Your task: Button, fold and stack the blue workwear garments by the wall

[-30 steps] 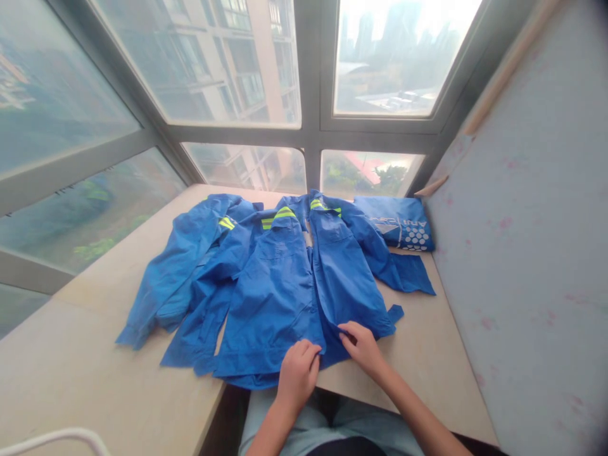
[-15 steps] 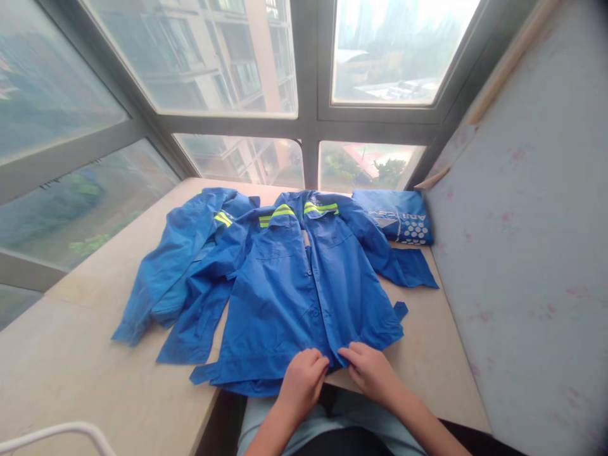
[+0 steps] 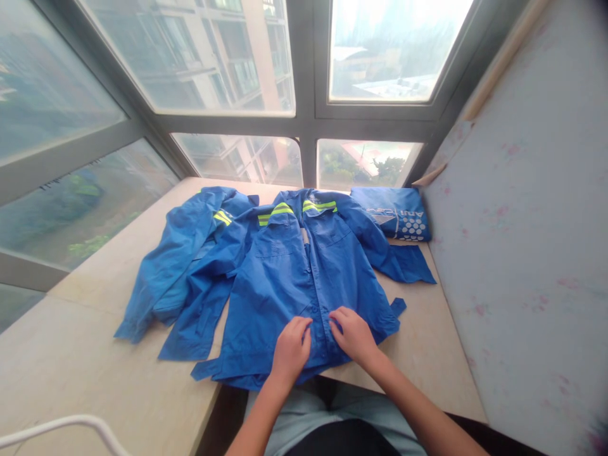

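A blue work jacket [image 3: 285, 278] with neon-yellow stripes at the collar lies front-up on a beige table [image 3: 95, 354], its front panels brought together. My left hand [image 3: 291, 349] and my right hand [image 3: 354, 335] rest on the lower front of the jacket, close together at the button placket, fingers curled and pinching the fabric edges. A second blue jacket [image 3: 185, 253] lies partly under the first, to the left.
A folded blue garment with a white dot print [image 3: 396, 221] lies at the back right by the window [image 3: 304, 76]. A grey-blue wall panel [image 3: 522, 221] bounds the table's right side. A white rail [image 3: 57, 427] shows at the lower left.
Both hands have moved up from the jacket's bottom hem to a point higher on the placket. The front panels, apart a second ago, now lie closed together.
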`<action>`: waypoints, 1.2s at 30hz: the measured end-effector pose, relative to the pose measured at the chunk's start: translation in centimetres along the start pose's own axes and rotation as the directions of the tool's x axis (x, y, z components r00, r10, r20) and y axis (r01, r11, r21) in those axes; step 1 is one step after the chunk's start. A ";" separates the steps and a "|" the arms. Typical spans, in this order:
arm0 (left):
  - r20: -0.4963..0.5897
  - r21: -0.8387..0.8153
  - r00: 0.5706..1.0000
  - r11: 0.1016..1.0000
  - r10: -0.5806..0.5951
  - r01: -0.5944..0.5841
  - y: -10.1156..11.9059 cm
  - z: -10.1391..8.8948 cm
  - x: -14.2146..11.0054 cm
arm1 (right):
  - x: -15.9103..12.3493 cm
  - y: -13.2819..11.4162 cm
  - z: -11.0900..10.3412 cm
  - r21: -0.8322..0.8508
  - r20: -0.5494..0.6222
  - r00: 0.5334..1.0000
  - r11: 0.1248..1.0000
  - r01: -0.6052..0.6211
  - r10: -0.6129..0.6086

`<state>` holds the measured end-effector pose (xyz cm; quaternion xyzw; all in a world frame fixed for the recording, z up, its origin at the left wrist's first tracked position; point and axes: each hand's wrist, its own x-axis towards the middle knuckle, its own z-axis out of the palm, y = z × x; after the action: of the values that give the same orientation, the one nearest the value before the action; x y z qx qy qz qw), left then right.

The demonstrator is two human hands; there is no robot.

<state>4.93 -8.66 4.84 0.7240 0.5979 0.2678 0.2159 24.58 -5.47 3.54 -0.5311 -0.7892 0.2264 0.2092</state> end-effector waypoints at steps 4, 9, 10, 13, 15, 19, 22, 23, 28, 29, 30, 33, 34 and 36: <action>0.064 0.095 0.997 0.995 -0.033 0.027 0.6 0.9 2.6 | 1.4 -1.7 1.4 -0.112 -0.003 0.998 0.992 -0.063 0.063; 0.129 0.155 0.984 0.983 -0.123 0.102 0.9 2.0 2.8 | 1.4 -1.3 2.1 -0.129 0.012 0.992 0.984 -0.125 0.127; 0.125 0.156 0.983 0.981 -0.137 0.117 0.8 2.1 2.7 | 1.3 -1.0 2.1 -0.094 0.015 0.992 0.988 -0.121 0.123; 0.127 0.131 0.982 0.984 -0.140 0.123 0.8 1.5 2.2 | 0.7 0.0 1.6 0.081 0.023 0.996 0.993 -0.082 0.081; 0.177 0.107 0.980 0.991 -0.096 0.078 1.0 0.8 1.5 | -0.1 0.4 1.0 0.194 0.021 0.999 0.980 -0.047 0.043; 0.298 0.082 0.955 0.996 -0.004 -0.022 1.5 -0.1 -1.1 | -3.2 1.1 -0.6 0.221 0.068 0.995 0.974 0.055 -0.072; 0.324 0.075 0.946 0.997 0.008 -0.035 1.4 0.1 -3.2 | -5.4 1.2 -1.4 0.140 0.129 0.982 0.983 0.120 -0.138; 0.326 0.076 0.945 0.997 0.007 -0.034 1.2 0.2 -3.6 | -6.0 1.2 -1.4 0.112 0.140 0.979 0.985 0.133 -0.148; 0.314 0.042 0.949 0.999 0.020 -0.034 1.2 0.0 -4.0 | -6.9 0.8 -0.4 0.018 0.129 0.975 0.983 0.180 -0.181; 0.310 0.006 0.951 1.000 0.022 -0.025 1.3 -0.1 -4.0 | -6.9 0.8 -0.1 0.010 0.120 0.976 0.984 0.180 -0.180; 0.301 -0.046 0.953 0.999 0.016 -0.002 1.5 -0.1 -4.0 | -6.8 0.8 0.2 0.007 0.111 0.978 0.985 0.175 -0.175; 0.307 -0.305 0.942 0.924 -0.132 0.229 2.1 0.5 -4.6 | -6.4 0.8 0.7 0.038 0.094 0.984 0.988 0.147 -0.150; 0.346 -0.401 0.909 0.840 -0.231 0.366 2.3 0.8 -5.0 | -6.4 0.9 0.7 0.056 0.095 0.985 0.989 0.138 -0.143; 0.464 -0.545 0.775 0.551 -0.430 0.632 2.8 1.5 -6.1 | -6.4 0.9 0.5 0.081 0.105 0.985 0.988 0.131 -0.139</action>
<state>7.13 -15.14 4.63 0.4060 0.6136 0.2826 0.6155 27.19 -11.18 1.99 -0.4549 -0.8250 0.2697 0.1994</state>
